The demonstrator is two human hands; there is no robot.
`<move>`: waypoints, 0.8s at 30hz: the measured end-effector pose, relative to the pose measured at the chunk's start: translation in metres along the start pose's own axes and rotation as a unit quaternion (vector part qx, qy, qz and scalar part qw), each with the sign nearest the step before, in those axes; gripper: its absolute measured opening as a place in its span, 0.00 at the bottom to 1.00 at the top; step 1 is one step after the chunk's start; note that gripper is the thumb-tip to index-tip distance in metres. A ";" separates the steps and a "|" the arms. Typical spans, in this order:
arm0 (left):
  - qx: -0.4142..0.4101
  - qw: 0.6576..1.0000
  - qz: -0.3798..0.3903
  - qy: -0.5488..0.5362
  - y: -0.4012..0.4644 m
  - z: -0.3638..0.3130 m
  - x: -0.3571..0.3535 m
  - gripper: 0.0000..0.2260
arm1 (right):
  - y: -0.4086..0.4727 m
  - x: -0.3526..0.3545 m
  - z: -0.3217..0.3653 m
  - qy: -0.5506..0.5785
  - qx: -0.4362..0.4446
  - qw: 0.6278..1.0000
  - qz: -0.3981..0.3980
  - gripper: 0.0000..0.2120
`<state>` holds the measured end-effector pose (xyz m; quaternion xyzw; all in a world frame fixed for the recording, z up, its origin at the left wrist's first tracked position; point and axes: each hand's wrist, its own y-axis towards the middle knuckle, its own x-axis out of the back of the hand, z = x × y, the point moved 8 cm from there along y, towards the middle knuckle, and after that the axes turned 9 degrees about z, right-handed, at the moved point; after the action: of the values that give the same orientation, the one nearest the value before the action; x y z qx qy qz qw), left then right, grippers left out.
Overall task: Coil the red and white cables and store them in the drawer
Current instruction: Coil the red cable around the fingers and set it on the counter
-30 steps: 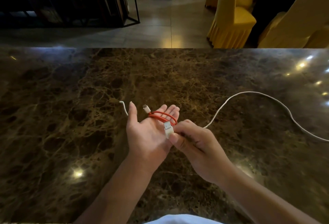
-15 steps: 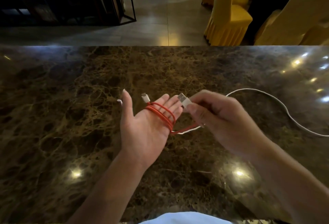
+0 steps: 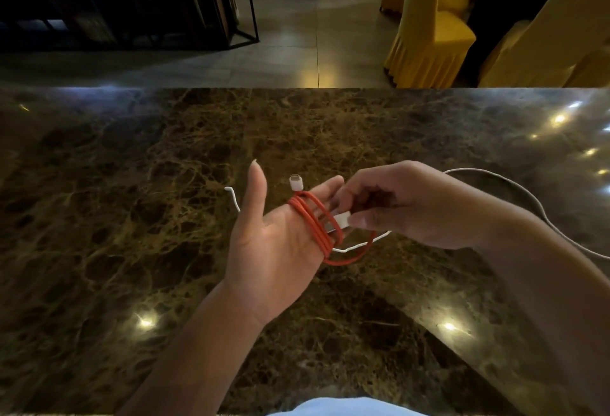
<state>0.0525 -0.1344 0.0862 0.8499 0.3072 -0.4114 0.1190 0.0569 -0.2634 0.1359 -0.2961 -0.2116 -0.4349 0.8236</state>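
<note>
The red cable (image 3: 313, 224) is wound in several loops around the straight fingers of my left hand (image 3: 274, 244), palm up, thumb raised. One white plug (image 3: 296, 182) sticks up past the fingers. My right hand (image 3: 412, 204) pinches the cable's other white plug (image 3: 343, 219) against the loops, with a short red tail hanging below. The white cable (image 3: 515, 191) lies on the marble table (image 3: 132, 217), curving off behind my right wrist to the right edge; its other end (image 3: 232, 197) shows left of my left thumb. No drawer is in view.
Beyond the table's far edge is a tiled floor with yellow-covered chairs (image 3: 429, 36) at the back right and a dark metal shelf frame (image 3: 165, 2) at the back left. Ceiling lights reflect on the polished marble.
My right hand has brought the plug from beyond my left fingertips back down onto the loops, laying another turn. The free red tail is shorter. My left hand stays still.
</note>
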 end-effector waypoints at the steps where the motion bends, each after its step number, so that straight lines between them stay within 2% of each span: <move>1: 0.007 1.000 0.024 0.004 0.001 0.002 -0.005 0.48 | 0.001 0.000 0.001 0.017 0.005 1.000 -0.002 0.07; 5: 0.030 0.998 0.057 -0.010 0.004 0.007 -0.012 0.46 | 0.003 0.003 0.004 0.009 0.018 0.999 -0.043 0.07; 7: 0.036 0.997 0.072 -0.023 0.004 0.009 -0.013 0.46 | 0.005 -0.001 0.005 -0.002 0.022 0.999 -0.024 0.08; 10: 0.033 0.995 0.091 -0.026 0.003 0.010 -0.018 0.45 | 0.007 -0.006 0.005 0.038 0.038 0.998 0.025 0.11; 12: 0.020 0.996 0.086 -0.031 0.001 0.011 -0.017 0.45 | 0.009 -0.008 0.007 0.066 0.049 0.996 0.022 0.11; 14: -0.005 0.997 0.061 -0.049 0.001 0.010 -0.009 0.44 | 0.011 -0.008 0.009 0.070 0.060 0.995 -0.036 0.11; 16: -0.037 0.995 0.042 -0.087 -0.001 0.006 -0.003 0.44 | 0.009 -0.007 0.010 0.012 0.057 0.987 -0.151 0.11; 18: -0.061 0.992 0.011 -0.114 -0.003 0.002 0.004 0.46 | 0.000 -0.002 0.006 -0.070 0.038 0.960 -0.269 0.15; 19: -0.072 0.991 -0.006 -0.111 -0.005 -0.001 0.007 0.46 | -0.004 -0.001 0.002 -0.074 0.037 0.951 -0.298 0.15; 22: -0.088 0.992 -0.042 -0.074 -0.009 -0.009 0.012 0.46 | -0.008 -0.005 -0.003 -0.038 0.067 0.958 -0.277 0.12; 24: -0.082 0.994 -0.049 -0.061 -0.008 -0.008 0.012 0.47 | -0.008 -0.009 -0.002 -0.053 0.075 0.960 -0.266 0.11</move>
<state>0.0580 -0.1200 0.0825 0.7947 0.3733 -0.4408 0.1863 0.0459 -0.2629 0.1309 -0.1895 -0.3581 -0.6046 0.6858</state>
